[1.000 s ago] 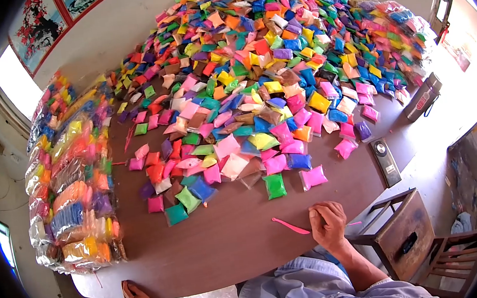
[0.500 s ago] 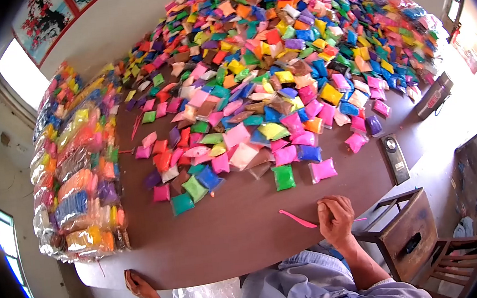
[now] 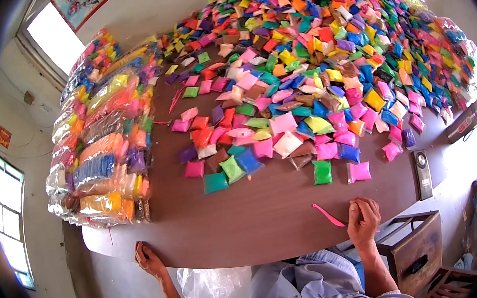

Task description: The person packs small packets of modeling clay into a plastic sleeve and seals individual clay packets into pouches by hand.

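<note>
My right hand (image 3: 363, 218) rests at the table's front right with its fingers curled closed; what they hold, if anything, is hidden. Just left of it lies a thin pink plastic tool (image 3: 328, 215), its near end close to my fingers. My left hand (image 3: 149, 258) is at the front left edge of the brown table (image 3: 245, 222), fingers bent against the rim, their tips partly hidden. Beyond both hands spreads a large heap of small coloured packets (image 3: 301, 87). A green packet (image 3: 322, 172) and a pink packet (image 3: 358, 172) are the nearest ones to my right hand.
Clear bags full of packets (image 3: 104, 166) are stacked at the left. On the right are a dark flask (image 3: 464, 122) and a metallic device (image 3: 423, 175). A wooden chair (image 3: 418, 252) stands right of me. A clear plastic bag (image 3: 214, 287) hangs below the table's front edge.
The view has turned left, so the table and both hands appear farther right. Neither hand has clearly changed its place on the table, and the packets lie as before.
</note>
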The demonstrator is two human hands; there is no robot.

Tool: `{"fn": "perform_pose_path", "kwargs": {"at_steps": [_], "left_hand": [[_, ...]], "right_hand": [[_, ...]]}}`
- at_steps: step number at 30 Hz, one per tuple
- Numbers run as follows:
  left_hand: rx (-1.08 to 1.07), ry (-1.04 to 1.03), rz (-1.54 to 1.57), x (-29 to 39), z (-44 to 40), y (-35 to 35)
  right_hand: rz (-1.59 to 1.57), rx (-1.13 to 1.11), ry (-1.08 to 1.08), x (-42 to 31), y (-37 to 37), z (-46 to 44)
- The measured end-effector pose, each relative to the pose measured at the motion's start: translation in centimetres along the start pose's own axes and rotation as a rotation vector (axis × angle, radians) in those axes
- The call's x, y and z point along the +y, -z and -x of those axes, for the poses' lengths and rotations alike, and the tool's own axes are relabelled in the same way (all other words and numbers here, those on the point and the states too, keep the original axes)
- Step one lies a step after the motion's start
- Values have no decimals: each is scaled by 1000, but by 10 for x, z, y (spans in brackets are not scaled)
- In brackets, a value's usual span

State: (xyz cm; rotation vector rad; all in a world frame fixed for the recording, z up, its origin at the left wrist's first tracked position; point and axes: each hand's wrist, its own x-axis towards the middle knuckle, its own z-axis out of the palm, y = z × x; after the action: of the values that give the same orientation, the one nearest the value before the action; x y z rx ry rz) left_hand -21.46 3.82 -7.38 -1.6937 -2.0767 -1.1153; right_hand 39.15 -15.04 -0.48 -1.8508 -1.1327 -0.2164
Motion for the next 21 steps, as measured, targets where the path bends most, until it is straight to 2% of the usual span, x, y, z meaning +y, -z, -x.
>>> {"fn": "perform_pose_path", "kwargs": {"at_steps": [11,14,15,16,17,19,21], "left_hand": [[21,36,7,5,2,2],[15,-31,14,12,0,5],[-40,-9,37,20,0,9],[-98,10,63,33,0,12],[-59,-118,41,62,0,14],[-153,-178,145,130,-4,17],[-315,-149,240,182,-11,5]], "right_hand": [[27,-22,-5,-2,-1,1],[31,-30,-4,0,-2,1],[26,-30,-4,0,-2,1],[22,-29,-6,0,-2,2],[25,-28,0,1,-3,2],[28,-32,0,3,-4,3],[31,-39,-1,2,-5,3]]}}
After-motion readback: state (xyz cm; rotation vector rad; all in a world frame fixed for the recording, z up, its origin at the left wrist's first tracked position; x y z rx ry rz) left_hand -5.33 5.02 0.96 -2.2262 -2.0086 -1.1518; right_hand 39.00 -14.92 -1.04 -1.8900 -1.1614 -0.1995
